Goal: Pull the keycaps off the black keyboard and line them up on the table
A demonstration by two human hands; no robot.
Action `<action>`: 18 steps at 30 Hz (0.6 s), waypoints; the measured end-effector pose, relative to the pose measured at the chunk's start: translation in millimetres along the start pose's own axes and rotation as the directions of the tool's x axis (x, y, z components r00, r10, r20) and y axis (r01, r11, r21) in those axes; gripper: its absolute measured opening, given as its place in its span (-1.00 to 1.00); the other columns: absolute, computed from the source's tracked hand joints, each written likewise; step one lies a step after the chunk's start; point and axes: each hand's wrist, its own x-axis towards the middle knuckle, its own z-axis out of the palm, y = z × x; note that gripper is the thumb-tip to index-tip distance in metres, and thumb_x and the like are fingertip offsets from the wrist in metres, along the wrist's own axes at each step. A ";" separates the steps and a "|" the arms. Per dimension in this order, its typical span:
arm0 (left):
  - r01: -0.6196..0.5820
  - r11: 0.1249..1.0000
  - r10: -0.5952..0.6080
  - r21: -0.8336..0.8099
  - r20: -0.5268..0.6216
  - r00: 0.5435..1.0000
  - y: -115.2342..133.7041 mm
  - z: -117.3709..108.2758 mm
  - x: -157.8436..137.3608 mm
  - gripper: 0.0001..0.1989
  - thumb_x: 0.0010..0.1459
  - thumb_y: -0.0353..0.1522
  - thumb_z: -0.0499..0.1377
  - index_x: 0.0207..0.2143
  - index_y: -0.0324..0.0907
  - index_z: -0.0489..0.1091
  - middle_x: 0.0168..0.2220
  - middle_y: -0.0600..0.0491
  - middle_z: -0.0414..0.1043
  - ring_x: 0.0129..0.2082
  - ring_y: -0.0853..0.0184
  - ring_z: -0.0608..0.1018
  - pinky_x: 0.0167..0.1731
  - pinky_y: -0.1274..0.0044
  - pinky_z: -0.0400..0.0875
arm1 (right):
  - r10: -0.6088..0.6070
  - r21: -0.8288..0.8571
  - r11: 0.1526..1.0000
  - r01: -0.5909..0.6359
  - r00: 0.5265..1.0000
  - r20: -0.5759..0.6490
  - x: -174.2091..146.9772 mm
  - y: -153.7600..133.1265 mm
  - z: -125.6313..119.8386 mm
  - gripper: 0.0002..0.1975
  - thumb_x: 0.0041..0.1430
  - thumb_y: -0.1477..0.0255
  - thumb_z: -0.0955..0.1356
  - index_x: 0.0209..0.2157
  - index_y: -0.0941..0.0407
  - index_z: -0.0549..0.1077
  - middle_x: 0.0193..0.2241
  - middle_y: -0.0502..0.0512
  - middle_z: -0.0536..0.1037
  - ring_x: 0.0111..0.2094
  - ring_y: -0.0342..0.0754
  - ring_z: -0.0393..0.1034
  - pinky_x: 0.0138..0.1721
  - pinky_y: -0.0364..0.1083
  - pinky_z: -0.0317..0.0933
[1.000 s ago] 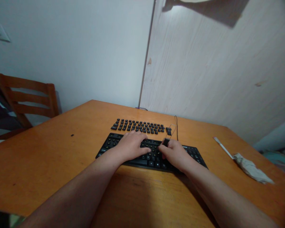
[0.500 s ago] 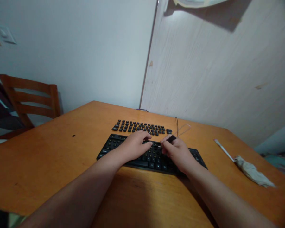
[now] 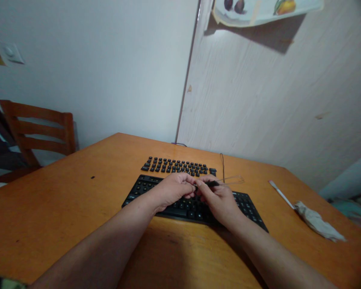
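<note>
As the head view shows me, my right hand (image 3: 222, 198) has its grip clamped on a wire tool (image 3: 212, 183) over the keyboard (image 3: 177, 212), loose keycaps (image 3: 169, 170) lie just beyond on the table (image 3: 78, 208), and whether my left hand (image 3: 175, 188), at the tool's left end, has its grip together I cannot tell.

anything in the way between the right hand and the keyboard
Nothing visible: the right hand, holding a wire tool, is over the keyboard. The loose keycaps lie beyond the keyboard's far edge; the space under that hand is hidden.
</note>
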 end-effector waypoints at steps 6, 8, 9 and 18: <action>-0.006 1.000 0.006 -0.015 0.001 1.000 0.0 -2.4 -0.6 -0.82 0.01 -0.44 0.17 -0.27 -0.22 0.36 -0.44 0.07 0.47 -0.45 0.44 0.49 -0.37 0.55 0.36 | -0.060 -0.020 0.998 0.060 0.998 -0.007 -2.1 -3.2 -2.5 -0.73 0.27 0.21 0.29 -0.23 0.09 0.52 -0.34 0.07 0.53 -0.44 -0.11 0.39 -0.48 -0.16 0.26; 0.004 1.000 -0.004 -0.028 0.001 1.000 0.5 -3.4 -0.9 -0.78 0.00 -0.46 0.17 -0.23 -0.22 0.33 -0.45 0.07 0.47 -0.44 0.42 0.51 -0.37 0.54 0.37 | -0.057 -0.022 0.998 0.056 0.998 -0.024 -1.8 -3.7 -4.2 -0.71 0.28 0.20 0.28 -0.16 0.08 0.49 -0.42 0.05 0.52 -0.46 -0.10 0.40 -0.49 -0.16 0.28; 0.012 0.999 -0.012 -0.036 -0.002 1.000 1.2 -4.0 -1.1 -0.76 0.00 -0.47 0.17 -0.21 -0.23 0.32 -0.45 0.07 0.47 -0.45 0.42 0.51 -0.38 0.54 0.37 | -0.061 -0.039 0.997 0.060 0.997 -0.037 -1.3 -3.4 -5.2 -0.71 0.29 0.20 0.27 -0.14 0.08 0.48 -0.44 0.04 0.51 -0.46 -0.09 0.41 -0.48 -0.15 0.28; 0.026 0.995 -0.029 -0.095 -0.027 0.999 5.3 -10.5 -0.6 -0.69 0.03 -0.46 0.20 -0.12 -0.25 0.29 -0.40 0.01 0.50 -0.46 0.45 0.50 -0.38 0.55 0.39 | -0.324 -0.360 0.872 0.331 0.942 0.083 7.3 13.4 -11.5 -0.80 0.20 0.35 0.36 -0.14 0.09 0.46 -0.28 0.11 0.53 -0.26 -0.04 0.43 -0.19 -0.06 0.31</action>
